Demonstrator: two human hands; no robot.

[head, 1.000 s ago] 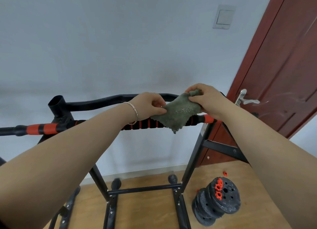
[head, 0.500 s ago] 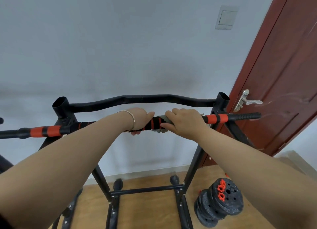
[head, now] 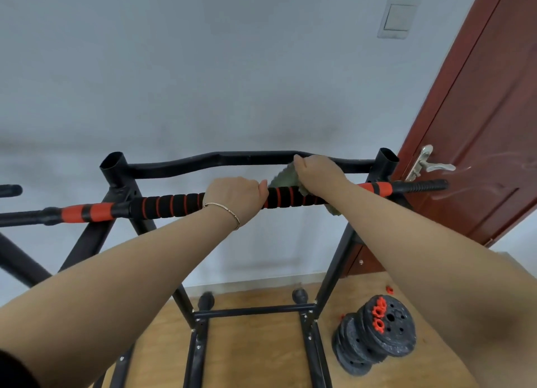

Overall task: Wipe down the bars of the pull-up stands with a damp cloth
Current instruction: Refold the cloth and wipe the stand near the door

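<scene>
Grey wall (head: pixel 203 67) fills most of what we see, with a red-brown door (head: pixel 479 126) on the right and a wood floor (head: pixel 255 344) down low. Some round black weight plates (head: pixel 383 329) lean together on the floor by the door.

We have just one view, from the head camera, and it looks down our two arms. The black pull-up stand (head: pixel 334 259) is right in front of us. Its near bar (head: pixel 171 204) has soft black and orange padding. Its back bar (head: pixel 226 160) is bare black metal with a bend in it.

Our left hand (head: pixel 235 197) is curled round the padded bar near the middle and grips it. A thin bracelet (head: pixel 226 211) sits on that wrist. Our right hand (head: pixel 316 171) is just beside it, with its fingers closed on the green cloth (head: pixel 283 178). The cloth lies over the padded bar, and one corner hangs down under our right arm.

We think the cloth is light, floppy and easy to bunch up, so it is best held in a full fist. The padding looks squishy and may drag on the cloth. The metal bar looks hard and smooth, so the cloth should slide along it well. The stand looks heavy and stiff, so gripping the bar is a good way to keep steady.
</scene>
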